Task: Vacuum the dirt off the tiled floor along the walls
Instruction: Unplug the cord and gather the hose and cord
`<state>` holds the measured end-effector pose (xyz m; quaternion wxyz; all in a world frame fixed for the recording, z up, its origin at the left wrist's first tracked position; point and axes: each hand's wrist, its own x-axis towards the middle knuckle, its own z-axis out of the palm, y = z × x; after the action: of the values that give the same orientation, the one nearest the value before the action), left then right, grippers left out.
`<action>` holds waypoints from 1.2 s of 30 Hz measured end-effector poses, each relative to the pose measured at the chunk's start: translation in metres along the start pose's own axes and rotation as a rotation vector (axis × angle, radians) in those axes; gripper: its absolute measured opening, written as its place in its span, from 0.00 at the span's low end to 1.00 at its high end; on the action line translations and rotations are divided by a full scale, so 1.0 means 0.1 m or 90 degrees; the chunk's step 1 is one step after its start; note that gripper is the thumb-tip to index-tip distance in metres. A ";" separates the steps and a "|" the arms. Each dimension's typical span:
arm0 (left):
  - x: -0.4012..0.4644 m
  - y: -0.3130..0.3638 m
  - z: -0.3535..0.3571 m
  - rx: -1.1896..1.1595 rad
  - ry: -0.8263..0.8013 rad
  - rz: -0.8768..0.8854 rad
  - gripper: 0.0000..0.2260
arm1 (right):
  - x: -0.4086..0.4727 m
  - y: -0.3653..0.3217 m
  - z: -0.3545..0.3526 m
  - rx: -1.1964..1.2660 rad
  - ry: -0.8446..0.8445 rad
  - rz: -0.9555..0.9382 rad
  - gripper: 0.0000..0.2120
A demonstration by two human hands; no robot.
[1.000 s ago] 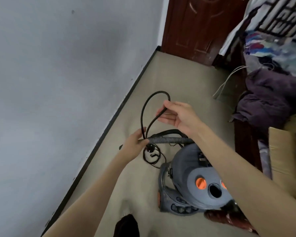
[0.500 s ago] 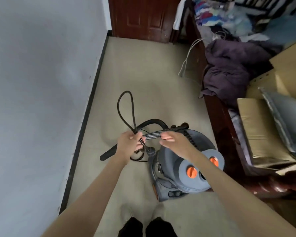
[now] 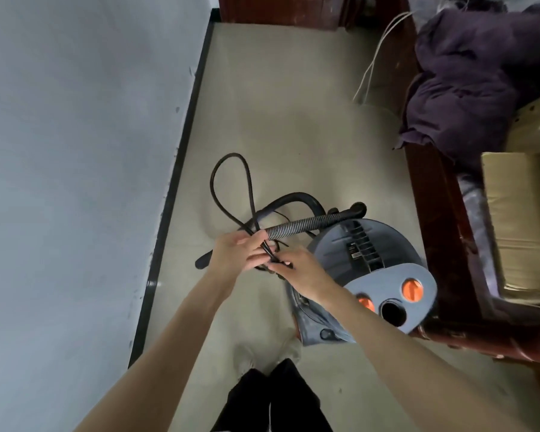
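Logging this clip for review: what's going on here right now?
A person stands over a grey canister vacuum with orange knobs, both hands on its thin black power cord. The left hand grips the cord's looped strands; the right hand pinches it lower down. The ribbed grey hose lies idle. Vacuuming has not started.

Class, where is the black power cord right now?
In the head view, the black power cord loops above both hands, gripped by the left hand, just left of the vacuum cleaner.

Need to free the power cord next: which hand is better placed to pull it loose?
Probably the right hand: its fingers pinch the power cord end near the vacuum, while the left hand grips the bundled cord and ribbed hose.
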<state>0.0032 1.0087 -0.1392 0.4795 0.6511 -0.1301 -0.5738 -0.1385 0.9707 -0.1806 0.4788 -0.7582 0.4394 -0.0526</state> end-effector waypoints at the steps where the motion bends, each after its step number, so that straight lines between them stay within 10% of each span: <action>1: 0.05 -0.04 -0.01 0.004 0.002 -0.004 0.07 | 0.04 0.05 0.04 0.013 0.007 0.007 0.11; 13: 1.08 -0.64 -0.83 0.565 0.023 -0.042 0.10 | 0.32 0.74 0.38 0.040 0.129 0.258 0.15; 22: 2.58 -1.18 -0.93 0.848 -0.239 0.053 0.32 | 0.95 1.06 0.79 0.093 0.252 0.431 0.12; 36: 3.35 -1.67 -1.13 0.913 -0.189 0.174 0.23 | 1.06 1.46 1.66 0.087 0.190 0.548 0.10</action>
<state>0.1417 0.9061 -0.4898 -0.0188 0.6978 -0.6160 -0.3651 -0.0806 0.9846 -0.4180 0.4375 -0.4576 0.7739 0.0140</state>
